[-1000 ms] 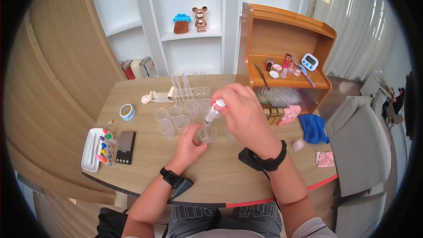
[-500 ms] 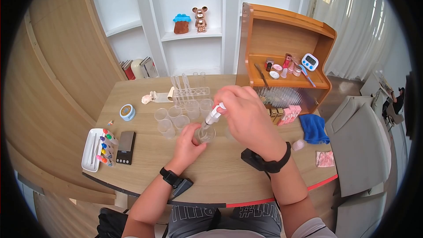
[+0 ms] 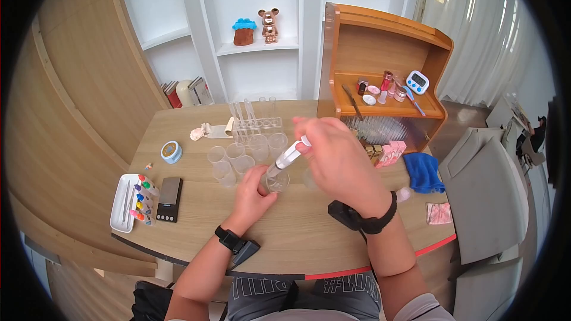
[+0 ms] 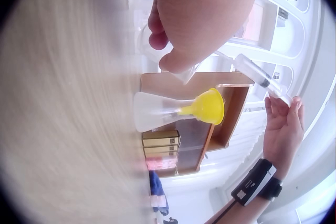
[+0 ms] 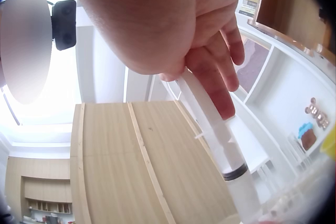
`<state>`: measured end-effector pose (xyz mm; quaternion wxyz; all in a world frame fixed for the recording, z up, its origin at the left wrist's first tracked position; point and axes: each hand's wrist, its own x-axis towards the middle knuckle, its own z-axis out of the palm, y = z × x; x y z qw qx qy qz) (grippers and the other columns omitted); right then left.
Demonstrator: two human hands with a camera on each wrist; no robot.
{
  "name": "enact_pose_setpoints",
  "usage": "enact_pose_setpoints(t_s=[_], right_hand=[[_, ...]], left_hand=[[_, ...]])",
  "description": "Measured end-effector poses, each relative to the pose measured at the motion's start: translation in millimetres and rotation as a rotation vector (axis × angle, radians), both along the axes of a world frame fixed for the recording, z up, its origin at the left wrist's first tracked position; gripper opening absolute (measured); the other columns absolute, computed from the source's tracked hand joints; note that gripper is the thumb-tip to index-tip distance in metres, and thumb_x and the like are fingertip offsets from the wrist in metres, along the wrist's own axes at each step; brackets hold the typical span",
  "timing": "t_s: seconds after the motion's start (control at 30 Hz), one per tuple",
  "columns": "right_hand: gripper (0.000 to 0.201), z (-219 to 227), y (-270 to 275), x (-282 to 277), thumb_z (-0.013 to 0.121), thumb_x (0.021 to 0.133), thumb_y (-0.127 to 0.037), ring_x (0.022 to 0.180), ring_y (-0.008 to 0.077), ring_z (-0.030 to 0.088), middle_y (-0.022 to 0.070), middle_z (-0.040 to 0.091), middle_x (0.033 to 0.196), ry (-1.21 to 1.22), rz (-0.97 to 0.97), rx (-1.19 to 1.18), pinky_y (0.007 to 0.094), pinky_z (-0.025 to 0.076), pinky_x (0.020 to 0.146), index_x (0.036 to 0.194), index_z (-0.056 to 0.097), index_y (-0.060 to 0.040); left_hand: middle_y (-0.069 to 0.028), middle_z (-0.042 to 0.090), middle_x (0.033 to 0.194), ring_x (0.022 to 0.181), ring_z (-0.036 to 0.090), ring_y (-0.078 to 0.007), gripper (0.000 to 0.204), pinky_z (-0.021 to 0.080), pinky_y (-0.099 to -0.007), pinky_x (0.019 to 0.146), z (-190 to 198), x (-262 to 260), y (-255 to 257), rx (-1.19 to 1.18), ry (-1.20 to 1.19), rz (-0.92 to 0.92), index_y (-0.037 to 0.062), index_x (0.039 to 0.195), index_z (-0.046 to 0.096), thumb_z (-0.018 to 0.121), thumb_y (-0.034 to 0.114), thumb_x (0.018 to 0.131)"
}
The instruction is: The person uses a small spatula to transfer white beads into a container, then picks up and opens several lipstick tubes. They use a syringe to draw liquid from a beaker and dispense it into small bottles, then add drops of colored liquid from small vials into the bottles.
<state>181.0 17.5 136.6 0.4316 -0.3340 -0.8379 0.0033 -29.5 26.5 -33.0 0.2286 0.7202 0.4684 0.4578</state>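
Observation:
In the head view my left hand (image 3: 253, 196) grips the side of a clear vessel (image 3: 278, 182) standing on the table. My right hand (image 3: 336, 157) holds the plunger end of a slanting syringe (image 3: 288, 157), its lower end at the vessel's mouth. The left wrist view has my left hand (image 4: 197, 19) around the clear vessel (image 4: 185, 74), with the syringe (image 4: 257, 74) between it and my right hand (image 4: 283, 129). A black stopper (image 5: 234, 172) shows inside the syringe (image 5: 207, 116) in the right wrist view, below my right hand (image 5: 157, 19).
Several clear cups (image 3: 236, 157) and a test-tube rack (image 3: 259, 123) stand behind my left hand. A yellow funnel (image 4: 210, 107) sits in a conical flask (image 4: 152, 111). Left lie a black scale (image 3: 169, 199) and white tray (image 3: 123, 208); right, a wooden cabinet (image 3: 386, 53) and blue cloth (image 3: 423, 173).
My right hand has moved slightly to the right with the plunger end, and more of the syringe's white part shows. The syringe leans further over. My left hand stays nearly still at the vessel.

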Motion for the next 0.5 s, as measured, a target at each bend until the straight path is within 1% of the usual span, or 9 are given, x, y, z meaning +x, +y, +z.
enact_pose_setpoints(t_s=[0.03, 0.13, 0.23, 0.33, 0.43, 0.5], right_hand=[[0.013, 0.3, -0.4, 0.0, 0.059, 0.091, -0.003, 0.086, 0.0363, 0.064, 0.014, 0.067, 0.087, 0.01, -0.02, 0.014, 0.0433, 0.048, 0.089, 0.103, 0.054, -0.0035], [0.015, 4.4, -2.4, 0.8, 0.061, 0.092, -0.006, 0.083, 0.0359, 0.064, 0.0131, 0.066, 0.081, 0.039, -0.094, 0.017, 0.0436, 0.049, 0.084, 0.105, 0.054, -0.0053], [0.016, 7.1, -2.7, 3.2, 0.062, 0.092, -0.007, 0.082, 0.0351, 0.065, 0.0133, 0.066, 0.082, 0.005, -0.134, 0.005, 0.044, 0.049, 0.079, 0.106, 0.053, -0.006], [0.016, 8.4, -2.8, 4.2, 0.063, 0.094, -0.008, 0.081, 0.0356, 0.064, 0.0139, 0.066, 0.081, 0.025, -0.122, -0.035, 0.0452, 0.047, 0.075, 0.107, 0.053, -0.0065], [0.017, 11.3, -5.6, 5.8, 0.063, 0.095, -0.01, 0.079, 0.0379, 0.063, 0.0155, 0.065, 0.081, 0.057, -0.169, -0.026, 0.0461, 0.047, 0.072, 0.109, 0.053, -0.007], [0.018, 14.3, -7.8, 10.1, 0.063, 0.095, -0.012, 0.079, 0.0396, 0.062, 0.0166, 0.064, 0.081, 0.111, -0.178, -0.032, 0.047, 0.048, 0.07, 0.109, 0.053, -0.007]], left_hand=[[-0.0106, 0.058, 0.125, 0.059, 0.056, -0.0118, 0.057, 0.05, -0.0278, 0.057, -0.5, -0.3, 0.2, 0.006, -0.003, -0.002, 0.0032, 0.125, 0.058, 0.077, -0.003, 0.071], [-0.0102, 0.059, 0.125, 0.059, 0.056, -0.0115, 0.057, 0.05, -0.0279, 0.057, 1.1, -0.6, -1.0, 0.003, 0.011, 0.002, 0.0039, 0.125, 0.059, 0.077, -0.003, 0.071], [-0.0105, 0.057, 0.124, 0.059, 0.058, -0.0106, 0.06, 0.049, -0.0258, 0.054, -1.7, -1.8, 0.6, 0.01, 0.001, -0.013, 0.0046, 0.127, 0.057, 0.076, -0.005, 0.071], [-0.01, 0.058, 0.122, 0.059, 0.058, -0.0104, 0.059, 0.049, -0.0262, 0.054, -2.2, -1.7, 1.6, -0.005, -0.009, -0.019, 0.0051, 0.127, 0.058, 0.076, -0.004, 0.071], [-0.0108, 0.061, 0.119, 0.058, 0.056, -0.0133, 0.056, 0.05, -0.029, 0.057, 2.2, 0.4, -0.3, -0.03, 0.009, 0.008, 0.0038, 0.124, 0.06, 0.08, 0.002, 0.072], [-0.0115, 0.062, 0.118, 0.058, 0.057, -0.0138, 0.056, 0.05, -0.0294, 0.057, 0.1, 0.2, 0.8, -0.066, 0.018, 0.023, 0.0027, 0.124, 0.06, 0.081, 0.004, 0.072]])
